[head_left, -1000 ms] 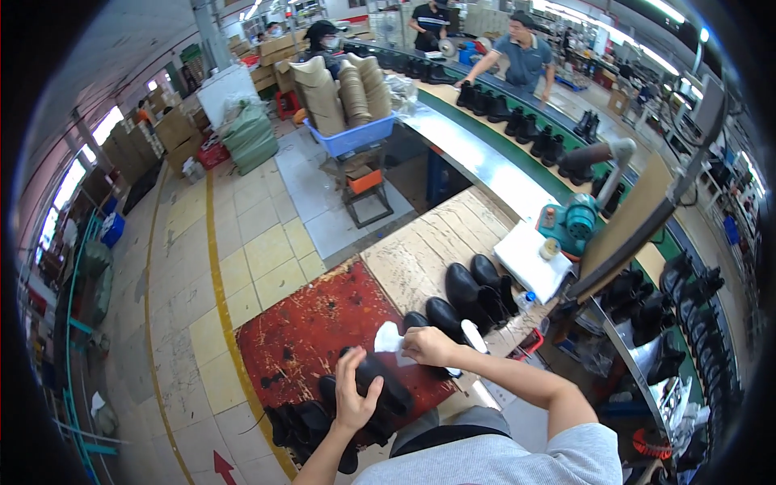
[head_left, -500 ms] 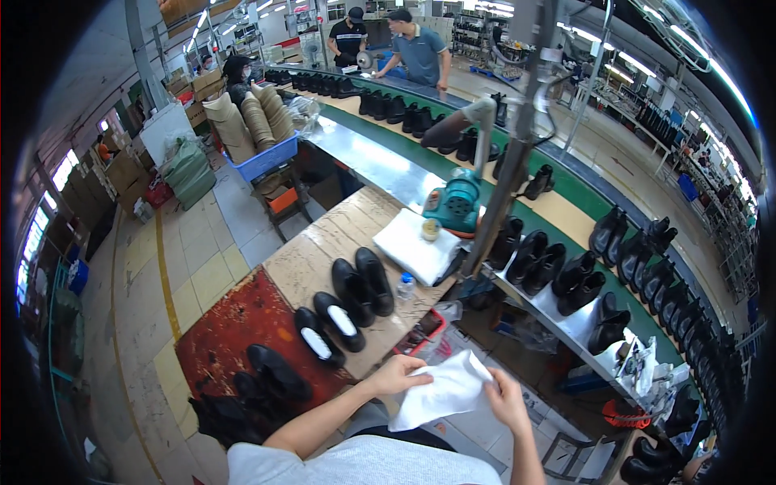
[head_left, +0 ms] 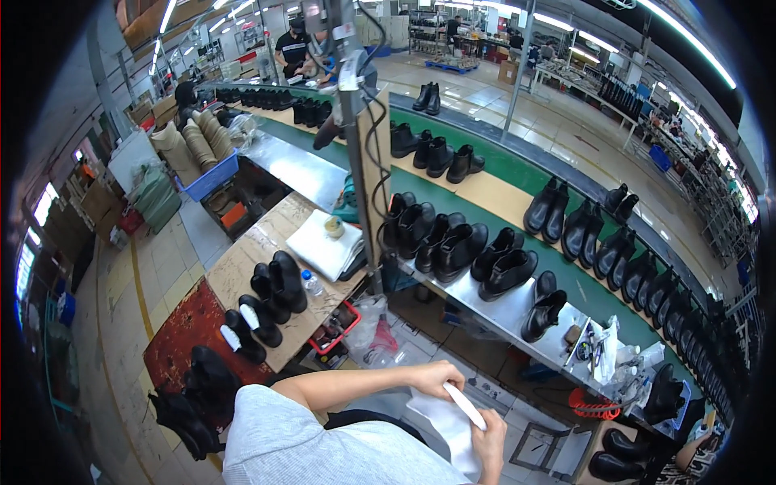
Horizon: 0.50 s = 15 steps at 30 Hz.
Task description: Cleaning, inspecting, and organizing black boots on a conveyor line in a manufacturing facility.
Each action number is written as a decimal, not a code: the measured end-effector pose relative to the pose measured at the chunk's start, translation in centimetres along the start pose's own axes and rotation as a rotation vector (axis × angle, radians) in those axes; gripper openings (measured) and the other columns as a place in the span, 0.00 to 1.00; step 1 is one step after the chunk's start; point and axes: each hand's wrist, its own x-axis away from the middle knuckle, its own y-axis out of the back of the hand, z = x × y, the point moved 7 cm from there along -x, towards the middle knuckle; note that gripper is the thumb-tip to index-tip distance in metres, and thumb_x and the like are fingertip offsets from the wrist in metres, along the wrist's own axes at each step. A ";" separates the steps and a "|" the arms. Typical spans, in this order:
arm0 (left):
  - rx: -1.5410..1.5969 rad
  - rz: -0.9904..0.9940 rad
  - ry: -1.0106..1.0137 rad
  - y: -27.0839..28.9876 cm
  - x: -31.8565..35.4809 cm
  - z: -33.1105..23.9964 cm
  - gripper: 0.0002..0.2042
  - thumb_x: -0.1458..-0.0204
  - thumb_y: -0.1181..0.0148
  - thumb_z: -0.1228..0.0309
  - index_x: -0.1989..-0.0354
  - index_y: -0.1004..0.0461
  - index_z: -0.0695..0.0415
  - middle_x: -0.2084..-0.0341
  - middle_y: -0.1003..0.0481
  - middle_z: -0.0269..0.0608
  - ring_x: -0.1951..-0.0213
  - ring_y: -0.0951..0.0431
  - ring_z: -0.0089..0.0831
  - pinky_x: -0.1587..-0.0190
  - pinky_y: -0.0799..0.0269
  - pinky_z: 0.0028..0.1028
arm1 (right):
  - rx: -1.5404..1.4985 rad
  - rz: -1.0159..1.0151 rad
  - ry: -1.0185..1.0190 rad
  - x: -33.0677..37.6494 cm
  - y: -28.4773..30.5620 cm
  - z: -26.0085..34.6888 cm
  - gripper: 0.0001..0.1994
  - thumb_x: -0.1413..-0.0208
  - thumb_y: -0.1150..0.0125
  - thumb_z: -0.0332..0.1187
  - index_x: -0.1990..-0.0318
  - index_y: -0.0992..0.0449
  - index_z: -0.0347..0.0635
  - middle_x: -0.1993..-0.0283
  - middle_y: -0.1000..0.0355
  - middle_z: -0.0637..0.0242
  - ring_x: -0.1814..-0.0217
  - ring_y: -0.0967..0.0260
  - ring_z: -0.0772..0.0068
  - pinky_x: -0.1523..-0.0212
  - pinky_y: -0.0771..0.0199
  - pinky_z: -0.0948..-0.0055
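We hold a white cloth (head_left: 440, 420) in our lap, just below the metal shelf (head_left: 501, 311) of black boots (head_left: 453, 246). Our left hand (head_left: 432, 378) pinches its top edge, fingers closed. Our right hand (head_left: 489, 432) grips a white stick (head_left: 465, 406) against it.

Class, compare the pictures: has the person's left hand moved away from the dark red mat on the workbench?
Yes. The left hand has left the dark red mat and now holds white cloth well to its right, beside the right hand.
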 end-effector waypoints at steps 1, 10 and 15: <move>-0.022 0.011 0.009 -0.9 -1.1 1.4 0.09 0.63 0.38 0.70 0.73 0.25 0.61 0.79 0.25 0.44 0.74 0.24 0.37 0.71 0.32 0.32 | 0.044 -0.056 -0.040 0.0 1.2 -1.2 0.11 0.61 0.47 0.20 0.67 0.24 0.35 0.74 0.31 0.52 0.70 0.32 0.50 0.68 0.33 0.63; 0.189 -0.098 0.181 -8.6 -10.0 13.2 0.14 0.55 0.37 0.60 0.76 0.26 0.61 0.83 0.25 0.39 0.79 0.26 0.27 0.76 0.31 0.28 | -0.292 -0.513 -0.082 -4.1 11.8 -8.0 0.27 0.64 0.64 0.20 0.51 0.31 0.25 0.56 0.30 0.51 0.53 0.32 0.61 0.48 0.36 0.67; 0.023 -0.110 0.426 -5.2 -12.7 13.9 0.11 0.54 0.44 0.63 0.69 0.25 0.57 0.73 0.23 0.45 0.66 0.22 0.40 0.64 0.28 0.35 | -0.037 -0.579 0.016 -10.2 17.9 -6.6 0.27 0.69 0.60 0.18 0.54 0.27 0.31 0.57 0.31 0.52 0.55 0.34 0.56 0.49 0.37 0.63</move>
